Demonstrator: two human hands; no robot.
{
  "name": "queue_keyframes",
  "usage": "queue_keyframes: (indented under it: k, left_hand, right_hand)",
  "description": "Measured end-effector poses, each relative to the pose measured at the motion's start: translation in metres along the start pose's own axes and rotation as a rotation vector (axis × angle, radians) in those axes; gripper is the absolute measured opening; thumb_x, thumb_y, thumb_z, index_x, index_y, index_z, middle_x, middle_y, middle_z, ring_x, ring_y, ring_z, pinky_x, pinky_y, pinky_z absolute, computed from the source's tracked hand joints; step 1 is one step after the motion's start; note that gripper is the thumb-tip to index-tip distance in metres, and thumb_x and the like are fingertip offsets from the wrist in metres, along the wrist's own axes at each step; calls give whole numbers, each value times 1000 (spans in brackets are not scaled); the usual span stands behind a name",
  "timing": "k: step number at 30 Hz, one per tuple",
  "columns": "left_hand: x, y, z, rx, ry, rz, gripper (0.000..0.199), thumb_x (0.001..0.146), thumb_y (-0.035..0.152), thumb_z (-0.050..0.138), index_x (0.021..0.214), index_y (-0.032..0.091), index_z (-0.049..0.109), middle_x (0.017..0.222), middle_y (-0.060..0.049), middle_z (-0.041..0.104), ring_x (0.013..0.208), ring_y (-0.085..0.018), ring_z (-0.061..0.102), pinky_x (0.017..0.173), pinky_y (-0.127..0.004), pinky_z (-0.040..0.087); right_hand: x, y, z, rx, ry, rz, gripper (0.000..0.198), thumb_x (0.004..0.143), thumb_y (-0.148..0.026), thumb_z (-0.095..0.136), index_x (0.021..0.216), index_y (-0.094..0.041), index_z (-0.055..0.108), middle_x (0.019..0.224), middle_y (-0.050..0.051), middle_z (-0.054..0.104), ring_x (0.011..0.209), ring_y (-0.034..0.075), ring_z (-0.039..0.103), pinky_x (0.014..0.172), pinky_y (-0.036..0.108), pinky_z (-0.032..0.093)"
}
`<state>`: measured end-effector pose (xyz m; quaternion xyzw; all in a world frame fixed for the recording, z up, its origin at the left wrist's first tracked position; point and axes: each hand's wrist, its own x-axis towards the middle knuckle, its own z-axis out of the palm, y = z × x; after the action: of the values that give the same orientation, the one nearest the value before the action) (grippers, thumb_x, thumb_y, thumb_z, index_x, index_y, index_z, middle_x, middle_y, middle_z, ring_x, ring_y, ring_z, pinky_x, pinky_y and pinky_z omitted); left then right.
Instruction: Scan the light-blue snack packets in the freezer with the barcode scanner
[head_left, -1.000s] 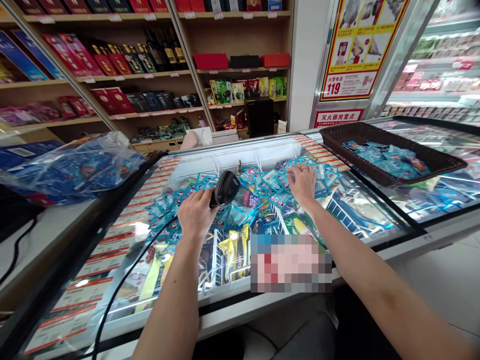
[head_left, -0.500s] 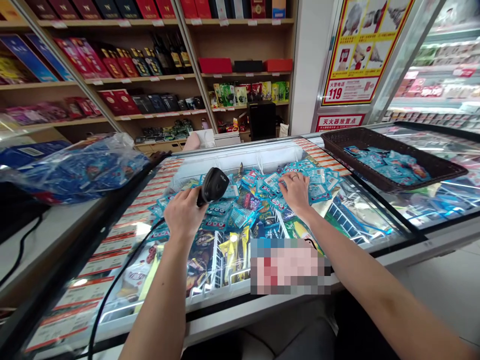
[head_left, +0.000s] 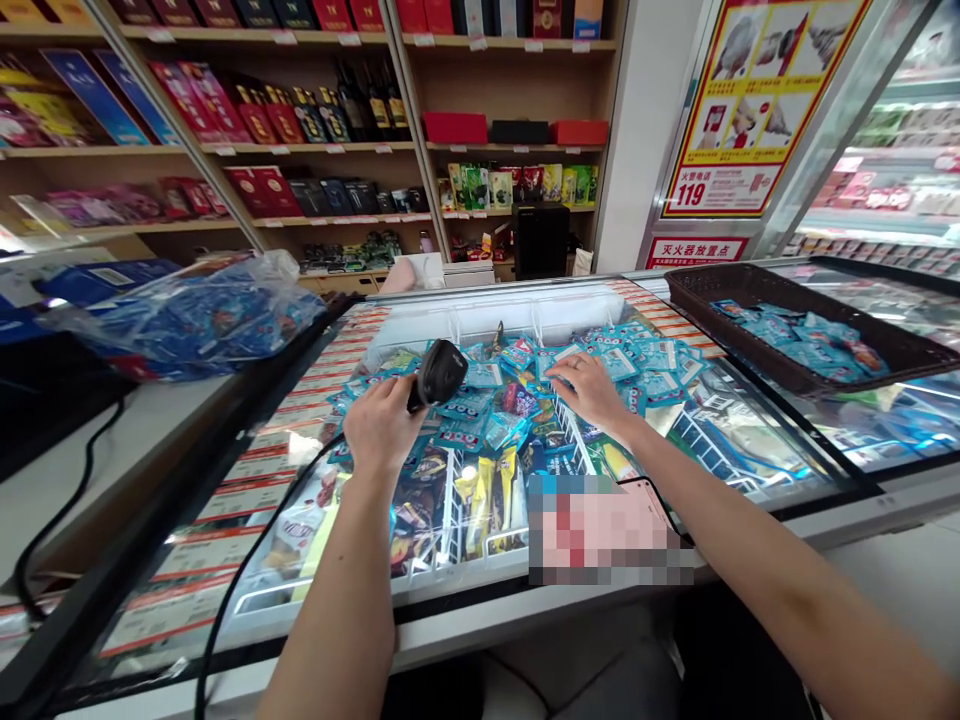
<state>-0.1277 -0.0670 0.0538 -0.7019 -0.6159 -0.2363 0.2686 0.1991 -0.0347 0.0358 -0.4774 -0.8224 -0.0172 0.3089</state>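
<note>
My left hand (head_left: 384, 425) is wrapped round the handle of a black barcode scanner (head_left: 442, 372), whose head points away over a pile of small packets. A black cable runs from it down toward me. My right hand (head_left: 592, 390) is low over the same pile, fingers bent and brought together at the edge of a blue packet (head_left: 556, 357); the hand partly hides the fingertips' hold. More blue packets (head_left: 660, 355) lie spread on the glass top of a chest freezer (head_left: 262, 500), several with white labels facing up.
A dark brown basket (head_left: 750, 372) with blue packets stands on the right. At left lies a clear plastic bag (head_left: 217, 315) of blue packets. A phone (head_left: 649, 505), partly blurred out, rests at the front edge. Shelves (head_left: 517, 147) of goods stand behind.
The view has shifted, so the scene sits farther right. My right hand has moved left across the packets, its fingers drawing closer together. My left hand still holds the scanner.
</note>
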Motion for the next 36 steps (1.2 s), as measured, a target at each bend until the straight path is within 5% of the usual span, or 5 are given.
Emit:
queue_keyframes:
  k: [5, 11, 21, 25, 36]
  left_hand:
    - [-2, -6, 0, -20, 35, -52, 29, 81, 34, 54, 107, 22, 62, 93, -8, 67, 91, -25, 61, 69, -31, 38]
    - [-3, -7, -3, -53, 25, -65, 31, 81, 33, 55, 108, 22, 62, 95, -8, 68, 92, -26, 61, 68, -32, 38]
    - [-4, -4, -6, -65, 20, -51, 30, 81, 31, 55, 108, 22, 63, 95, -8, 68, 91, -26, 61, 68, -32, 39]
    - [-4, -5, -6, -80, 11, -54, 30, 80, 31, 56, 108, 22, 63, 91, -8, 68, 91, -26, 61, 68, -33, 39]
    - [-3, -3, -6, -90, 26, -48, 31, 79, 28, 56, 109, 22, 63, 92, -8, 68, 93, -26, 61, 70, -33, 39]
  right_hand:
    - [15, -17, 12, 87, -211, -80, 26, 93, -30, 47, 109, -23, 67, 111, 6, 66, 104, 20, 56, 95, 37, 38]
    - [48, -27, 38, 213, -290, 116, 29, 90, -35, 53, 111, -19, 66, 109, 8, 67, 98, 19, 61, 87, 33, 44]
    - [86, -35, 54, 149, -501, 241, 88, 72, -46, 74, 147, -22, 34, 126, 13, 60, 120, 29, 53, 94, 35, 42]
    - [101, -38, 46, 217, -595, 284, 93, 59, -38, 83, 142, -26, 43, 138, 11, 52, 114, 28, 57, 89, 32, 45]
    - [89, -28, 63, 381, -483, 402, 98, 54, -36, 84, 138, -20, 36, 123, 12, 59, 103, 24, 61, 79, 30, 48]
